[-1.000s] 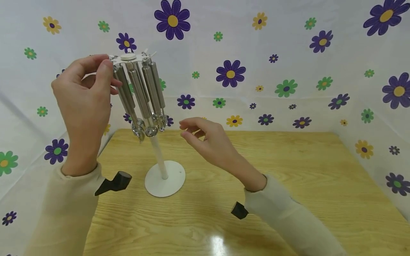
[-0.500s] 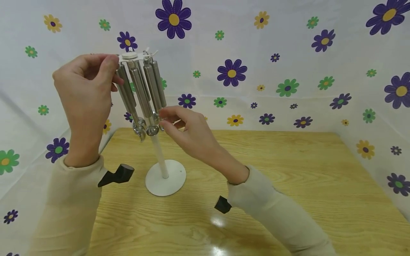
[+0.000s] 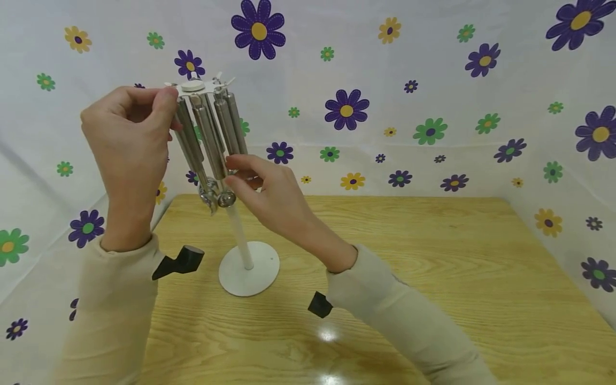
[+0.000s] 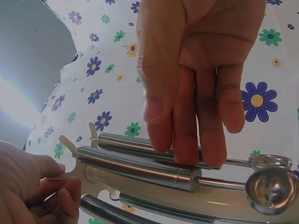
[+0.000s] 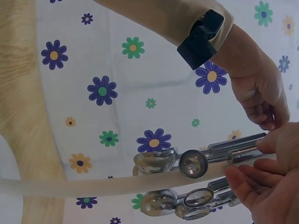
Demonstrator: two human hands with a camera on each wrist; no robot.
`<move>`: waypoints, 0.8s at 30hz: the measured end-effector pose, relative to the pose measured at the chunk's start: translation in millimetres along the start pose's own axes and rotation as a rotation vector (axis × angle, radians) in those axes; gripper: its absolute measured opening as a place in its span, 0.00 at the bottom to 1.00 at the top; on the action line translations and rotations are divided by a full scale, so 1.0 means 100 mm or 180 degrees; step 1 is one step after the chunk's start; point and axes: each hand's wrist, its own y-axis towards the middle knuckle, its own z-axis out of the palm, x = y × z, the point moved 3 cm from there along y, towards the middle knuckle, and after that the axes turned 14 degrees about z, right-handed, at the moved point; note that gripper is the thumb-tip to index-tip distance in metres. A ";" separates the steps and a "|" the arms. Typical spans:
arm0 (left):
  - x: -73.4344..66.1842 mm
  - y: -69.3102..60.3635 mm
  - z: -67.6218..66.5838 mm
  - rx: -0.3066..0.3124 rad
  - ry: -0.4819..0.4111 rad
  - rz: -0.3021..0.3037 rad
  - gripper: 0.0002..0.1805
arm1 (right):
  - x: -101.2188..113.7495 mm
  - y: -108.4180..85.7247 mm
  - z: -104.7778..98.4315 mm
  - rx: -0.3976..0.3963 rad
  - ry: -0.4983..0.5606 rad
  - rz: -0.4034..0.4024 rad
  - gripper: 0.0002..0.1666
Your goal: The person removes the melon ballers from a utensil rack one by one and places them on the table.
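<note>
A white stand (image 3: 236, 224) holds several hanging steel utensils with thick tubular handles and small round bowls (image 5: 194, 163), like spoons or ladles. My left hand (image 3: 130, 133) pinches the edge of the stand's white top plate (image 3: 192, 86); the left wrist view shows its fingertips there. My right hand (image 3: 271, 195) is at the lower end of a utensil handle (image 4: 135, 168), thumb and fingers apart on either side. In the left wrist view the right hand's fingers hang fairly straight, tips at the handle, thumb off it. The right hand partly hides the right-hand utensils in the head view.
The stand's round white base (image 3: 249, 270) rests on a wood-grain table (image 3: 409, 267). A white flowered cloth (image 3: 433, 80) rises behind and at both sides. Black camera mounts (image 3: 185, 259) stick out from both wrists.
My right hand has moved left and slightly up, from beside the stand to the utensil handles. The left hand has stayed at the top plate, shifting slightly right.
</note>
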 end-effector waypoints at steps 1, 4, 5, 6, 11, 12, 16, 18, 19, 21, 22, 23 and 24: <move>0.00 0.00 0.00 0.0001 -0.0007 -0.0001 0.12 | 0.00 0.01 0.01 -0.0005 0.0007 0.0000 0.19; 0.01 0.01 0.01 0.0002 -0.0026 -0.0022 0.12 | -0.02 0.04 0.04 0.0004 0.0040 0.0012 0.20; 0.01 0.01 0.01 0.0000 -0.0024 -0.0028 0.11 | -0.02 0.05 0.05 0.0003 0.0052 0.0018 0.20; 0.01 0.01 0.00 0.0005 -0.0012 -0.0029 0.11 | -0.03 0.06 0.05 0.0000 0.0051 0.0025 0.20; 0.02 0.02 0.01 0.0031 0.0011 -0.0044 0.12 | -0.05 0.09 0.08 -0.0051 0.0083 0.0032 0.20; 0.03 0.02 0.01 0.0042 0.0012 -0.0054 0.12 | -0.05 0.09 0.08 -0.0062 0.0106 0.0036 0.20; 0.03 0.03 0.01 0.0074 0.0024 -0.0090 0.13 | -0.06 0.10 0.09 -0.0101 0.0236 0.0065 0.20; 0.04 0.03 0.00 0.0091 0.0030 -0.0095 0.12 | -0.05 0.11 0.10 -0.0087 0.0302 0.0073 0.21; 0.04 0.03 0.00 0.0094 0.0024 -0.0092 0.12 | -0.05 0.11 0.11 -0.0079 0.0319 0.0073 0.21; 0.04 0.04 0.00 0.0106 -0.0010 -0.0080 0.12 | -0.05 0.13 0.14 -0.0062 0.0361 0.0064 0.21; 0.04 0.04 0.00 0.0114 -0.0026 -0.0063 0.12 | -0.04 0.14 0.15 -0.0057 0.0376 0.0057 0.22; 0.04 0.04 0.00 0.0124 -0.0036 -0.0057 0.11 | -0.03 0.15 0.15 -0.0053 0.0386 0.0057 0.22; 0.03 0.05 0.00 0.0135 -0.0040 -0.0051 0.12 | -0.03 0.16 0.16 -0.0049 0.0388 0.0065 0.22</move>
